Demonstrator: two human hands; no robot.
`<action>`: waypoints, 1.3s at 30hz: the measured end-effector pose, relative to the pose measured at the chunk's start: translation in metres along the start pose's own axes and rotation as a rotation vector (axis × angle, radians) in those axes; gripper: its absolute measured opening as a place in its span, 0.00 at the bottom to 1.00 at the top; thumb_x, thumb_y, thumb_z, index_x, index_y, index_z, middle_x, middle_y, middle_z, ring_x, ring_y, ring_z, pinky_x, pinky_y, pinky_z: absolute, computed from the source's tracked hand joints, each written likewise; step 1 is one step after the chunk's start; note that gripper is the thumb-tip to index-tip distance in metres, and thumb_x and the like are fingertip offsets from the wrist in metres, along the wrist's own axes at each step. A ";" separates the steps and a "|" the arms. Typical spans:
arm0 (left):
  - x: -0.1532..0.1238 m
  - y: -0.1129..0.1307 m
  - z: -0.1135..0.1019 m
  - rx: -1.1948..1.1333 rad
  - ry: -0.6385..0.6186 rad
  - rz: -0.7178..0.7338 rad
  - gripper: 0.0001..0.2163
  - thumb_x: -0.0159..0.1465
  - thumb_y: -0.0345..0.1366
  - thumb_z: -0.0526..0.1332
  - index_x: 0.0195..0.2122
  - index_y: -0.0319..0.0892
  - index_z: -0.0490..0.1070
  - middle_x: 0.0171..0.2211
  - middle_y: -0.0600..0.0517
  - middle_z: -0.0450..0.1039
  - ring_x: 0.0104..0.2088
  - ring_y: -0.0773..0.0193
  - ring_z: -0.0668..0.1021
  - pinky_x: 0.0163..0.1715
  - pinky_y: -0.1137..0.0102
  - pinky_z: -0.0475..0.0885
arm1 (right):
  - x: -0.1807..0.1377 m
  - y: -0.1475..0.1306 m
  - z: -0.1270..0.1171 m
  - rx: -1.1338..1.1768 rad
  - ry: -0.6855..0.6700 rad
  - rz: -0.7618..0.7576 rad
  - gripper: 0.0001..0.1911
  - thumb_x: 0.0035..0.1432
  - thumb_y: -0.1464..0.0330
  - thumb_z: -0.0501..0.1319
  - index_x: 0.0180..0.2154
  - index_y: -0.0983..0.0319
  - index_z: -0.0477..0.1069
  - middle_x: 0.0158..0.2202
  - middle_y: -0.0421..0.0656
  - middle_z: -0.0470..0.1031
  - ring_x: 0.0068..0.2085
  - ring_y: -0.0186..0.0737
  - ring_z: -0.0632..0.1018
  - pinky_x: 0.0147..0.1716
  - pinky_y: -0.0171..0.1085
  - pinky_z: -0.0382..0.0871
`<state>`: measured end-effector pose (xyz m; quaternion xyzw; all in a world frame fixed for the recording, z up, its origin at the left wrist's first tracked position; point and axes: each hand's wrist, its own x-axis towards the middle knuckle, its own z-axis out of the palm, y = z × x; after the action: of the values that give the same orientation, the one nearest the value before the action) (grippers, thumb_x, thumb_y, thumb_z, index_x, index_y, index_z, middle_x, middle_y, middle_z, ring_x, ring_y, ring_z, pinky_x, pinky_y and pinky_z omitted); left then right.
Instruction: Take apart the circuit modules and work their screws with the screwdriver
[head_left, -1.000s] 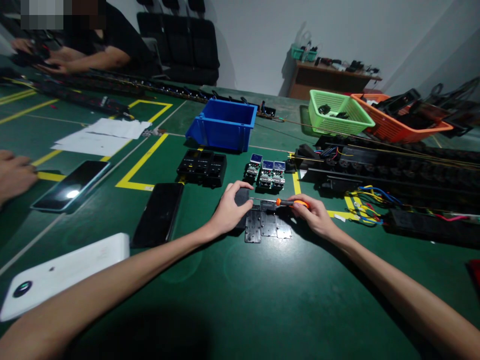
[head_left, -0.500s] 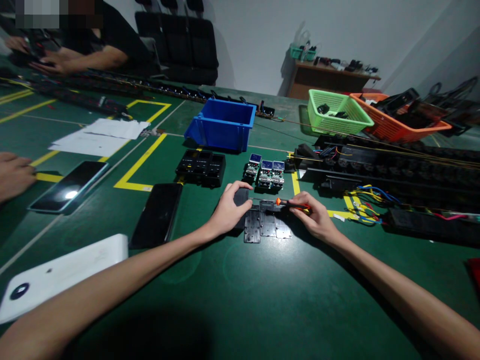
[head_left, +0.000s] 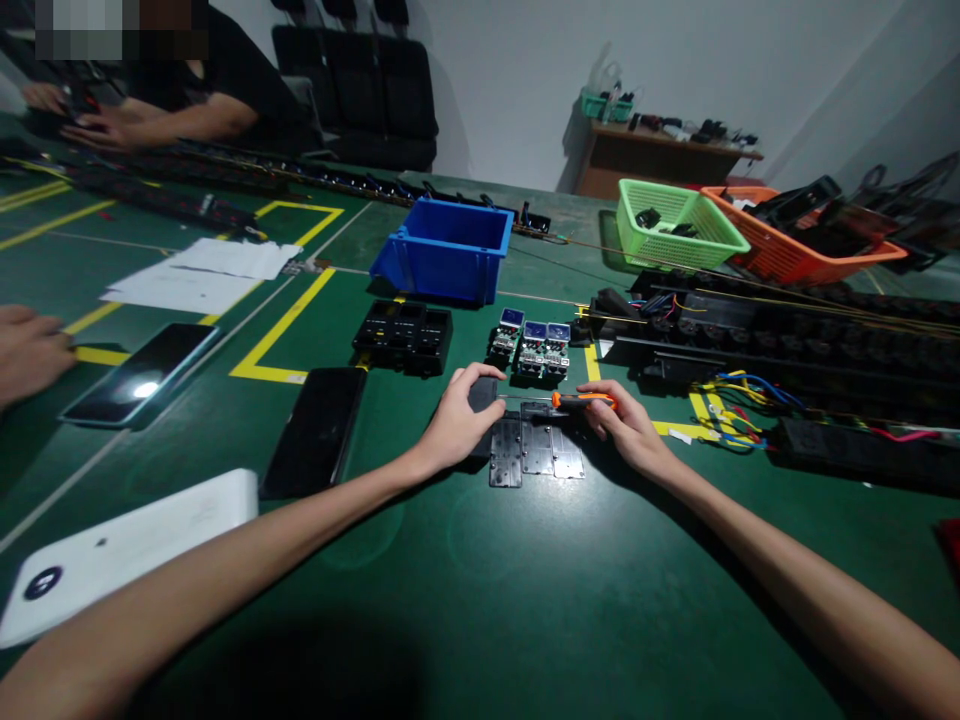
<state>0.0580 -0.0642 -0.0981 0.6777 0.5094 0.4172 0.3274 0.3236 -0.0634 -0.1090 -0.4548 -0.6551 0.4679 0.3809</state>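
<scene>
My left hand (head_left: 461, 415) is closed around a black plastic box (head_left: 484, 394), held on its side on the green table. In my right hand (head_left: 626, 425) is an orange-and-black screwdriver (head_left: 581, 400), lying level with its thin shaft pointing left. The shaft's tip reaches the box near my left thumb; whether it sits in a screw I cannot tell. Just below the shaft lie several flat black plastic covers (head_left: 537, 447) side by side. Beyond my hands stand small circuit boards (head_left: 535, 345) with blue displays. Black housings (head_left: 403, 335) rest to their left.
A blue bin (head_left: 450, 250) stands behind the housings. Two phones (head_left: 142, 375) and a white device (head_left: 135, 550) lie on the left. Long black assemblies with loose wires (head_left: 735, 400), a green basket (head_left: 675, 230) and an orange basket (head_left: 810, 240) occupy the right. Another person's hand (head_left: 30, 350) rests at the left edge.
My right fingers have shifted on the screwdriver's handle, so more of its orange side shows. My left hand keeps its hold on the box.
</scene>
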 end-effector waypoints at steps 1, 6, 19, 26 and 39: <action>0.000 0.000 0.000 0.001 0.000 0.001 0.12 0.59 0.31 0.59 0.44 0.43 0.68 0.44 0.51 0.69 0.46 0.60 0.72 0.51 0.63 0.65 | 0.000 0.000 0.000 -0.024 0.000 0.001 0.18 0.63 0.56 0.56 0.49 0.60 0.66 0.25 0.36 0.64 0.25 0.32 0.64 0.23 0.33 0.58; 0.000 0.000 0.000 0.006 0.002 0.005 0.12 0.58 0.30 0.59 0.44 0.43 0.68 0.44 0.51 0.69 0.45 0.61 0.72 0.50 0.64 0.65 | -0.001 -0.004 0.000 -0.127 0.004 -0.018 0.16 0.63 0.57 0.56 0.44 0.62 0.70 0.29 0.39 0.67 0.28 0.34 0.67 0.26 0.33 0.59; 0.000 0.001 -0.001 0.018 -0.006 0.007 0.12 0.58 0.30 0.59 0.45 0.43 0.68 0.44 0.51 0.69 0.45 0.61 0.72 0.50 0.64 0.65 | -0.002 -0.001 -0.001 -0.211 0.026 -0.119 0.14 0.61 0.61 0.59 0.46 0.62 0.70 0.37 0.45 0.73 0.35 0.39 0.74 0.33 0.37 0.68; 0.000 -0.001 -0.001 0.011 -0.012 0.007 0.12 0.59 0.31 0.59 0.45 0.44 0.68 0.44 0.51 0.69 0.45 0.61 0.72 0.50 0.64 0.66 | -0.001 0.000 0.001 -0.237 0.094 -0.294 0.09 0.59 0.64 0.63 0.40 0.59 0.71 0.38 0.45 0.72 0.41 0.42 0.74 0.42 0.42 0.70; 0.001 -0.001 0.000 -0.001 0.008 0.001 0.12 0.58 0.31 0.59 0.44 0.43 0.69 0.44 0.51 0.69 0.46 0.60 0.72 0.51 0.63 0.66 | -0.006 -0.006 0.001 0.001 -0.038 -0.010 0.22 0.64 0.56 0.54 0.56 0.57 0.59 0.26 0.36 0.64 0.25 0.33 0.66 0.24 0.33 0.62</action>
<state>0.0571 -0.0629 -0.0990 0.6761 0.5100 0.4204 0.3257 0.3230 -0.0705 -0.1041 -0.4423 -0.6642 0.4749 0.3710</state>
